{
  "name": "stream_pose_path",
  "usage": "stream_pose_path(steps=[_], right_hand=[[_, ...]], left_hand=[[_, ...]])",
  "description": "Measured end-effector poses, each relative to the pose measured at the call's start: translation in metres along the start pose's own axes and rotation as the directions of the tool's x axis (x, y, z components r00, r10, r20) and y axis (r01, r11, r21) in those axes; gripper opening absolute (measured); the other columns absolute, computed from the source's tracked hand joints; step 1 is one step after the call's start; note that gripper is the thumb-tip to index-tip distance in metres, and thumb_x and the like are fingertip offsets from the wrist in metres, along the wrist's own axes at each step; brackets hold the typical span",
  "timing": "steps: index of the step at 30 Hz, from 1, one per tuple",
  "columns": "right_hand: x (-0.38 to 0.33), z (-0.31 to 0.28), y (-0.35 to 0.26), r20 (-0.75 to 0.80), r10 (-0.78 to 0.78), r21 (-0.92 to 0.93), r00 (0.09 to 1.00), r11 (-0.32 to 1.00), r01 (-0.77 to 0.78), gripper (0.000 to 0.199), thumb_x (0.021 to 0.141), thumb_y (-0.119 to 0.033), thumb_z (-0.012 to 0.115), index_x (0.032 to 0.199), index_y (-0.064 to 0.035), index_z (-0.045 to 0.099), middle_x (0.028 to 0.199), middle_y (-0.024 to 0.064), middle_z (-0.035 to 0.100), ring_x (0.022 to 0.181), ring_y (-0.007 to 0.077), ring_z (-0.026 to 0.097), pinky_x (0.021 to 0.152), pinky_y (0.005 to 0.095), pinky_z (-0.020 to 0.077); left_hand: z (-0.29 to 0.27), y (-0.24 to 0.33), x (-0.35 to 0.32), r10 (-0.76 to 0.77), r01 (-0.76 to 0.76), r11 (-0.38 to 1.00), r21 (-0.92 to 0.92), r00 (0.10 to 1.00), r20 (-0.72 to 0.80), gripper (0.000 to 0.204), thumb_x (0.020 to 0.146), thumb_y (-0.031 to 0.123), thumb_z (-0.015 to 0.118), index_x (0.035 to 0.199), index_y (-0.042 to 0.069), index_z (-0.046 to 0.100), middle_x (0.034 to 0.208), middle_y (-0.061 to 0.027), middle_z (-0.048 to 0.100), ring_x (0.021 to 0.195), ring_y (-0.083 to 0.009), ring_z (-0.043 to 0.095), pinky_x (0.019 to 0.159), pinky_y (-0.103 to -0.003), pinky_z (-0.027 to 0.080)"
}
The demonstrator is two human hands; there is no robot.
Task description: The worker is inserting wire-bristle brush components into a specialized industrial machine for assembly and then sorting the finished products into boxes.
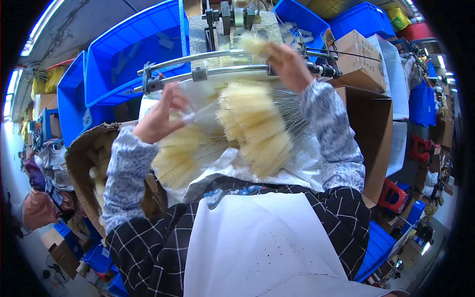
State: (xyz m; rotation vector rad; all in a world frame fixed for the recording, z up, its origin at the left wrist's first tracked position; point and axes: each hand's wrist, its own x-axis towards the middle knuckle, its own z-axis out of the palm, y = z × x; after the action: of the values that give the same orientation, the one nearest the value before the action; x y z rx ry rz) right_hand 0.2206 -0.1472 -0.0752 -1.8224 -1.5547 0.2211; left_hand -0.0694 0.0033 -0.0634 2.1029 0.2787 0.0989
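My right hand (288, 64) is closed on a cream bristle brush (255, 44), raised over the metal rails. Motion blurs that brush. My left hand (166, 115) is just below the left part of the rails, its fingers bent and smeared by motion. Next to its fingertips is a whitish translucent patch that looks like plastic film (202, 117); whether the hand holds it is unclear. Beneath both hands, a pile of cream brushes with thin wire stems (255, 126) lies on white sheeting (225, 166) over my lap. More brushes (180, 158) lie to the left.
Two metal rails (217, 71) with clamps cross in front of a machine (232, 22). Blue bins (136, 29) stand at the left, another blue bin (304, 24) behind right. Cardboard boxes flank me, an open one (368, 133) at right and a worn one (81, 168) at left.
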Motion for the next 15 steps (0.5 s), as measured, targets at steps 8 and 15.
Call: stream_pose_path(steps=[8, 15], right_hand=[[0.034, 0.005, 0.068, -0.054, 0.302, -0.620, 0.952, 0.737, -0.269, 0.031, 0.080, -0.019, 0.045, 0.109, -0.0252, 0.055, 0.093, 0.0011, 0.059, 0.092, 0.0204, 0.046, 0.081, 0.0357, 0.0330], [0.038, 0.009, 0.075, -0.059, 0.226, -0.572, 0.972, 0.791, -0.219, 0.032, 0.080, -0.018, 0.044, 0.110, -0.0247, 0.054, 0.095, 0.0029, 0.059, 0.090, 0.0217, 0.047, 0.083, 0.0356, 0.0337]], left_hand=[[0.006, -0.046, -0.069, -0.579, 0.469, 0.808, 0.356, 0.746, 0.330, 0.056, 0.070, 0.022, 0.062, 0.115, 0.005, 0.033, 0.107, -0.0222, 0.047, 0.098, -0.0341, 0.049, 0.085, -0.037, 0.039], [-0.011, -0.044, -0.068, -0.571, 0.519, 0.821, 0.240, 0.765, 0.299, 0.039, 0.070, 0.015, 0.061, 0.105, 0.006, 0.045, 0.074, -0.0108, 0.052, 0.072, -0.0242, 0.053, 0.066, -0.032, 0.043]])
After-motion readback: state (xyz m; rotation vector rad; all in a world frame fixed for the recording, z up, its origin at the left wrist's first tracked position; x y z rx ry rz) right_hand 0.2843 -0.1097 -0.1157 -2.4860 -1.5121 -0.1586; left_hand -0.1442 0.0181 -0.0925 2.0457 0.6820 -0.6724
